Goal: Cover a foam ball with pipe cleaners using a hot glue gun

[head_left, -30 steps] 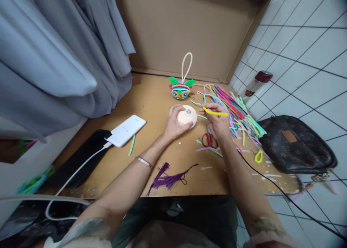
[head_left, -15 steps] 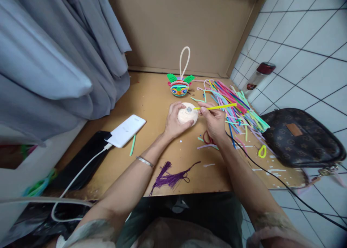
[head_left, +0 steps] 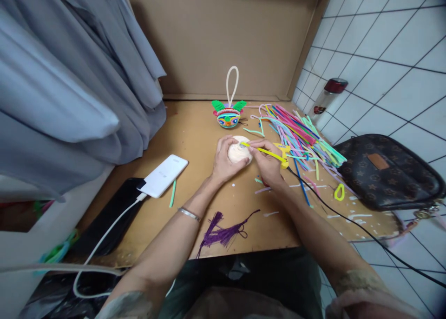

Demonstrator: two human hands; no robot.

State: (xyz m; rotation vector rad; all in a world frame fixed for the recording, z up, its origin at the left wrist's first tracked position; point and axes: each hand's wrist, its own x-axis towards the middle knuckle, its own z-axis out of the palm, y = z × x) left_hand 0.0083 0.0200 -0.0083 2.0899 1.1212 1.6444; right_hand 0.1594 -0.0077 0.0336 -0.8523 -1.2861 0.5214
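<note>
My left hand [head_left: 222, 163] is wrapped round a pale cream ball [head_left: 238, 155] that has a small greyish round patch on top. Between the fingertips of my right hand [head_left: 267, 168] is a yellow pipe cleaner [head_left: 268, 152], its near tip at the ball's grey patch. Whether the tip touches the surface, I cannot tell. Just beyond the right hand lies a yellow glue gun [head_left: 285, 150], partly hidden, with a black cord [head_left: 331, 206] running off right. Behind the ball stands a colourful animal-head ornament [head_left: 228, 118] with green ears and a white loop.
A pile of coloured pipe cleaners [head_left: 296, 130] lies at the right, beside a dark handbag [head_left: 390, 170] and a red-capped bottle [head_left: 327, 96]. Purple tassels [head_left: 223, 235] rest near the front edge. On the left are a white power bank [head_left: 164, 176] and a black flat object [head_left: 108, 221].
My right hand has moved slightly left and down, bringing the pipe cleaner's tip over the grey patch; its far end now slopes downward. The glue gun has come into sight.
</note>
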